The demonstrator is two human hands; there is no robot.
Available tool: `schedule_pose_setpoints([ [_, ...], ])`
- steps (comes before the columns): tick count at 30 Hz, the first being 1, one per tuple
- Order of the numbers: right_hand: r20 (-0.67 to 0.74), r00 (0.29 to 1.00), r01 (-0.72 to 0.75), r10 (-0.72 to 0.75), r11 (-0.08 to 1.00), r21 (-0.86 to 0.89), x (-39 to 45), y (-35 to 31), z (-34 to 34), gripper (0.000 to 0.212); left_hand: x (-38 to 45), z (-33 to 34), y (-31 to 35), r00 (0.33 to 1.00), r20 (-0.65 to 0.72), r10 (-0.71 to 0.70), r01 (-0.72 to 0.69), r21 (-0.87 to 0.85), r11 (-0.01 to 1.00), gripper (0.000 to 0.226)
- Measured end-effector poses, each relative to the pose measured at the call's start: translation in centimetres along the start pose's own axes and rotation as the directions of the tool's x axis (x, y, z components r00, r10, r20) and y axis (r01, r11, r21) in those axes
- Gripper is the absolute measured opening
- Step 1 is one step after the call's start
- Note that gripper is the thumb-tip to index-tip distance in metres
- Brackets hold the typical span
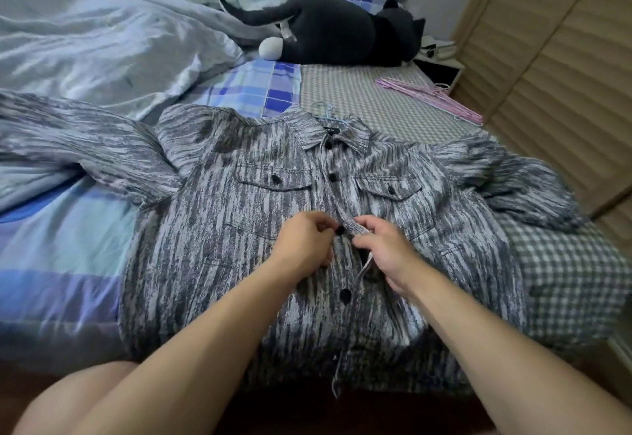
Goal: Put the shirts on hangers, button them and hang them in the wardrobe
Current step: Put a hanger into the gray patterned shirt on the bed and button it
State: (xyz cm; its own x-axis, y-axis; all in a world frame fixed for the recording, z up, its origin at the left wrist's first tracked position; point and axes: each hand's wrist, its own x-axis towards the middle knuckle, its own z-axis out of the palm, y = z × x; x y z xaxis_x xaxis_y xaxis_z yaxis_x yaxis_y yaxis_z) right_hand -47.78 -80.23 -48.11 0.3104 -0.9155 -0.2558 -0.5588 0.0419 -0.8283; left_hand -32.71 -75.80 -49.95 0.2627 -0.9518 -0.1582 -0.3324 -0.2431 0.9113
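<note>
Two bare forearms reach in from the bottom edge and meet at the middle of the shirt [260, 229]. The left hand [304, 239] has its fingers curled in beside a black button [340, 229] on the placket, seemingly pinching the cloth there, while the right hand [383, 246] pinches the opposite placket edge between thumb and fingers, lifting it slightly toward the button. The shirt lies flat, front up, on the bed [68, 236], its hem at the near edge and its collar pointing away. It is grey and white in streaky vertical marks, with two flapped chest pockets and black buttons; the two buttons below the collar look fastened, and the front gapes open below the hands. Its sleeves spread to both sides, the right one bunched near the bed's right edge. A pale blue hanger hook [323, 109] sticks out past the collar. Beyond, near the right edge of the checked sheet [359, 92], lies a bundle of pink hangers [434, 96], well apart from the shirt. A crumpled quilt [102, 34] fills the far left, a dark plush toy [335, 34] lies at the head of the bed, and slatted wardrobe doors [554, 58] run close along the right.
</note>
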Motion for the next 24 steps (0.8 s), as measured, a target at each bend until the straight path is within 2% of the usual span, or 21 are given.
schedule_pose_setpoints([
  [5, 0.042, 0.998, 0.051, -0.048, 0.996, -0.071, -0.1, -0.2, 0.0, 0.036, 0.2, 0.4, 0.3, 0.998, -0.060, 0.008, -0.005, 0.038, 0.999, 0.010],
  [9, 0.083, 0.994, 0.079, -0.068, 0.985, -0.150, 0.3, -0.4, -0.3, 0.038, 0.3, 0.8, 0.8, 0.993, -0.115, 0.014, 0.002, 0.140, 0.990, 0.009],
  [15, 0.177, 0.983, 0.082, -0.041, 0.970, -0.230, 1.6, -1.3, -1.4, 0.041, 0.0, 1.3, 1.6, 0.979, -0.179, 0.095, -0.036, 0.308, 0.951, 0.012],
  [20, 0.198, 0.977, 0.121, -0.073, 0.962, -0.245, 2.3, -0.7, -2.1, 0.045, -0.1, 1.1, 1.8, 0.977, -0.184, 0.111, -0.059, 0.266, 0.962, 0.014],
  [22, 0.241, 0.968, 0.116, -0.064, 0.971, -0.208, 2.2, -0.6, -2.6, 0.052, -0.1, 1.0, 2.2, 0.963, -0.199, 0.183, -0.106, 0.343, 0.933, 0.016],
  [24, 0.263, 0.963, 0.119, -0.065, 0.973, -0.196, 2.0, -0.8, -3.1, 0.060, -0.2, 1.3, 2.6, 0.930, -0.192, 0.312, -0.175, 0.515, 0.839, 0.020],
])
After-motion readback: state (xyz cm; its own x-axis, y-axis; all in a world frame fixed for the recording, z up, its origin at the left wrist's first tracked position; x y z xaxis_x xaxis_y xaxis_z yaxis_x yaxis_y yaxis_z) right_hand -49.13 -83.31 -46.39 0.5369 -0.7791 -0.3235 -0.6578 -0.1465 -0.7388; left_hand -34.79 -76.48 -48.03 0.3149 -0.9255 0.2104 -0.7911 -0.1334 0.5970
